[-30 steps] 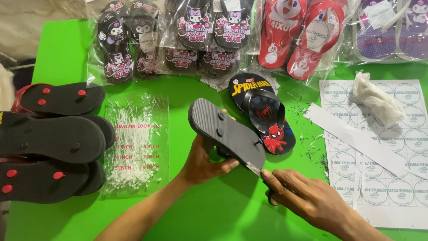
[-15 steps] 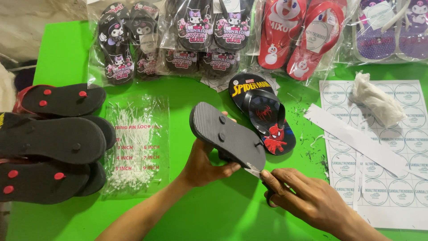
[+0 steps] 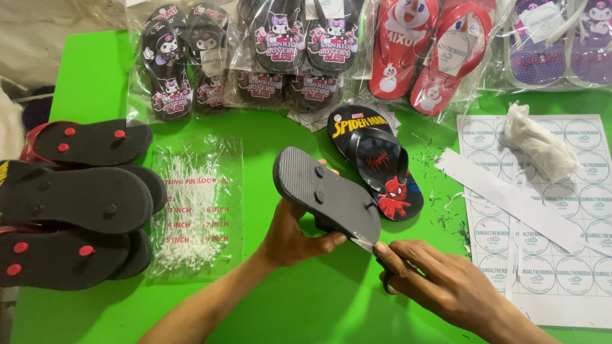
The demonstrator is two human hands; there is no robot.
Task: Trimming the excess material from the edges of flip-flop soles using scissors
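Head view: the left hand (image 3: 294, 237) holds a black flip-flop (image 3: 326, 194) sole-up above the green tabletop (image 3: 306, 306), its fingers curled under the sandal's underside and thumb against its edge. The right hand (image 3: 446, 283) closes its fingers around small scissors (image 3: 370, 245), blade tip at the sandal's heel rim. This looks like trimming along the sole's edge. A clean cut would seem to call for a steady sandal and a blade kept to the rim. A printed flip-flop (image 3: 376, 162) lies just behind; a bag of plastic loop pins (image 3: 194, 204) sits left.
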